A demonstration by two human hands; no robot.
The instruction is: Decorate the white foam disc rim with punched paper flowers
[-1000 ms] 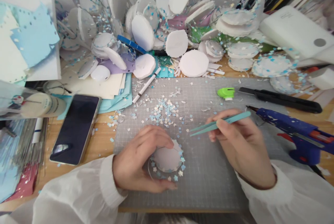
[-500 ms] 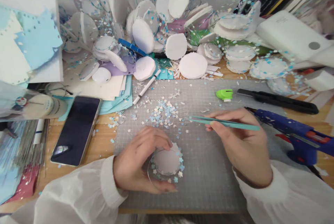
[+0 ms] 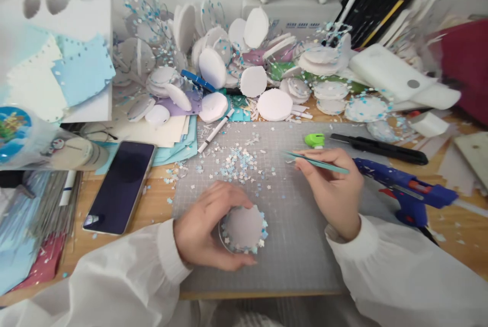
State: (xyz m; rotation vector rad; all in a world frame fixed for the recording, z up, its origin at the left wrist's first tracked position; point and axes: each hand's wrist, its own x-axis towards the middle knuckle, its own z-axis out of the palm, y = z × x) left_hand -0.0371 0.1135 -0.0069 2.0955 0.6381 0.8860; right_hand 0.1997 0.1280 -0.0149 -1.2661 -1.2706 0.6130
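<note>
- A phone (image 3: 121, 185) lies face up on the wooden table, left of the grey cutting mat (image 3: 297, 261).
- The left hand (image 3: 206, 233) curls round a white disc (image 3: 243, 227) edged with tiny paper flowers; thumb and fingers close on its rim, on the mat.
- Loose flowers (image 3: 238, 160) lie scattered beyond it.
- The right hand (image 3: 332, 188) pinches teal tweezers (image 3: 316, 162), tips pointing left, well apart from the disc.
- A blue glue gun (image 3: 406, 189) lies right.
</note>
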